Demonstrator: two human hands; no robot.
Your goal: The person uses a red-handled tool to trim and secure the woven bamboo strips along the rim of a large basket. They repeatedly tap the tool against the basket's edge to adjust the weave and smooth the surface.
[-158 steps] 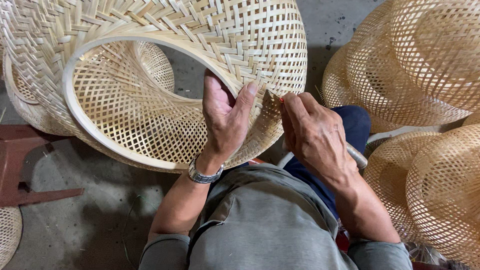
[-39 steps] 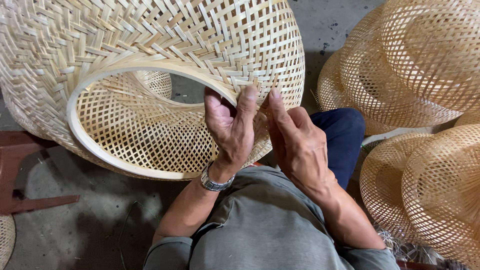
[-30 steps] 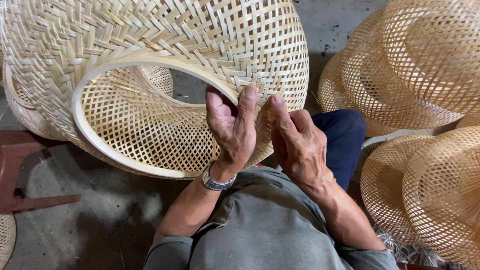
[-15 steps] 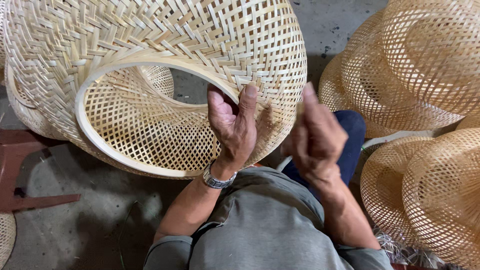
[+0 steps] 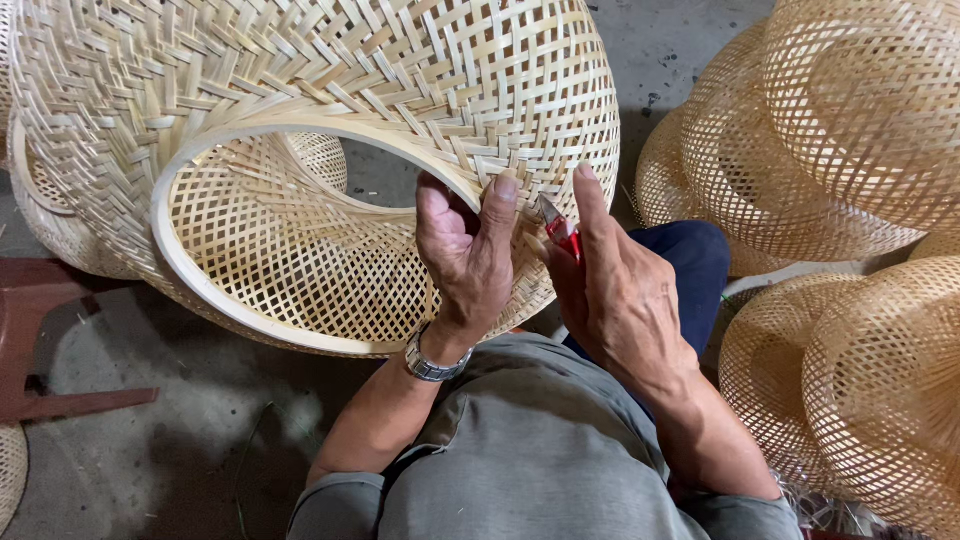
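The woven bamboo basket point(image 5: 300, 150) lies on its side before you, its rim point(image 5: 200, 300) under your left hand point(image 5: 468, 262), whose grip is closed on the rim's edge. Your right hand point(image 5: 620, 290) pinches a small red-handled cutter point(image 5: 558, 228) just beside that grip. Keep the rim pinned and the blade tip angled away from your left fingers.

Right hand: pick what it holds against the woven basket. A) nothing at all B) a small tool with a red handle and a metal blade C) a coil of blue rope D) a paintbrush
B: the right hand grips a small tool with a red handle and a metal blade, its tip at the edge of the woven basket, next to the left hand that steadies the rim.
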